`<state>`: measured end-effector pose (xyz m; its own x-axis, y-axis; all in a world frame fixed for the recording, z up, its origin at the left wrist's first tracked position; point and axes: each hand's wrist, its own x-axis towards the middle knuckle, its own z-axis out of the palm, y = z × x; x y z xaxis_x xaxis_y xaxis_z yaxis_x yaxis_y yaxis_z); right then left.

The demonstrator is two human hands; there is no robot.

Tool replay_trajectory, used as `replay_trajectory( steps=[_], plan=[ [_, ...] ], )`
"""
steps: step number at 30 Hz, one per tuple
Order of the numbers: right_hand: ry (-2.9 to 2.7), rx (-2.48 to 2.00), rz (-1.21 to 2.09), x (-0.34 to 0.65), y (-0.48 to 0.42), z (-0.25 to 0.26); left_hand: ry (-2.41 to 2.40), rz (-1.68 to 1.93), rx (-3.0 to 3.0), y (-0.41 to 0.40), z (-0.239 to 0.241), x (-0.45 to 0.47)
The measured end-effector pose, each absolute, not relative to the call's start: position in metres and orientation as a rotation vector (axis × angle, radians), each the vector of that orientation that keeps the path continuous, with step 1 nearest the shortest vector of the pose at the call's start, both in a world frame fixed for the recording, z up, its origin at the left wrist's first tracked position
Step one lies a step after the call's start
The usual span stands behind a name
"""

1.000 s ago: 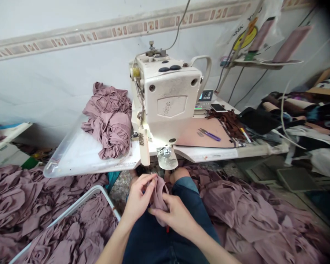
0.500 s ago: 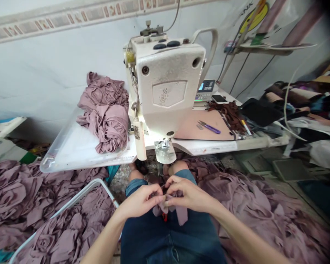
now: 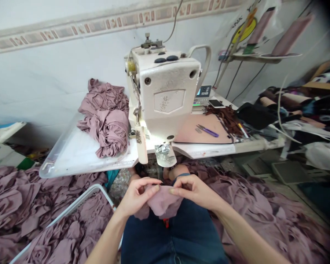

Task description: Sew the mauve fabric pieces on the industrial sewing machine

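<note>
Over my lap, my left hand [image 3: 139,196] and my right hand [image 3: 194,190] each pinch one end of a small mauve fabric piece [image 3: 163,203], which hangs spread between them. Both hands are closed on its top edge. A small red object [image 3: 165,222] peeks out below the fabric on my blue jeans. Just beyond my hands stands the white sewing machine [image 3: 165,99] with its presser foot [image 3: 165,152] at the table's front edge.
A heap of mauve fabric [image 3: 106,119] lies on the clear tray [image 3: 68,156] left of the machine. Purple snips [image 3: 207,131] and a phone [image 3: 216,103] rest on the table at right. A white basket [image 3: 79,205] of mauve pieces stands at lower left; more fabric covers the floor [image 3: 253,209].
The fabric piece was bunched between my hands; now it is pulled open and spread wider, with my hands drawn slightly apart. My view has shifted a little.
</note>
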<state>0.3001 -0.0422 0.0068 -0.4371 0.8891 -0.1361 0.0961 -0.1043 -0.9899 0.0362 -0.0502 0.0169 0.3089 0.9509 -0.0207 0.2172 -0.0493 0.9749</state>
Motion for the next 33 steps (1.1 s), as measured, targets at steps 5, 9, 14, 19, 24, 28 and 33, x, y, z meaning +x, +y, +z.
replay_trajectory(
  steps=[5, 9, 14, 19, 24, 28, 33],
  plan=[
    [-1.589, -1.133, 1.309, 0.298, -0.052, 0.025, 1.132, 0.855, 1.893, -0.048, 0.029, 0.031],
    [-1.641, -1.116, 1.005, 0.292, -0.057, 0.045, 1.102, 0.857, 1.967, -0.045, 0.034, 0.032],
    [-1.572, -1.139, 0.836, 0.287, -0.047, 0.055, 1.118, 0.959, 1.779, -0.036, 0.043, 0.042],
    [-1.417, -1.171, 0.956, 0.289, -0.025, 0.046, 1.140, 1.002, 1.569, -0.021, 0.055, 0.054],
    [-1.273, -1.206, 1.102, 0.290, -0.011, 0.042, 1.294, 0.977, 1.568, -0.015, 0.063, 0.060],
    [-1.210, -1.223, 1.107, 0.292, -0.004, 0.043, 1.413, 1.023, 1.578, -0.008, 0.067, 0.067],
    [-1.157, -1.201, 1.114, 0.296, 0.011, 0.041, 1.383, 1.166, 1.527, 0.010, 0.060, 0.075]
  ],
)
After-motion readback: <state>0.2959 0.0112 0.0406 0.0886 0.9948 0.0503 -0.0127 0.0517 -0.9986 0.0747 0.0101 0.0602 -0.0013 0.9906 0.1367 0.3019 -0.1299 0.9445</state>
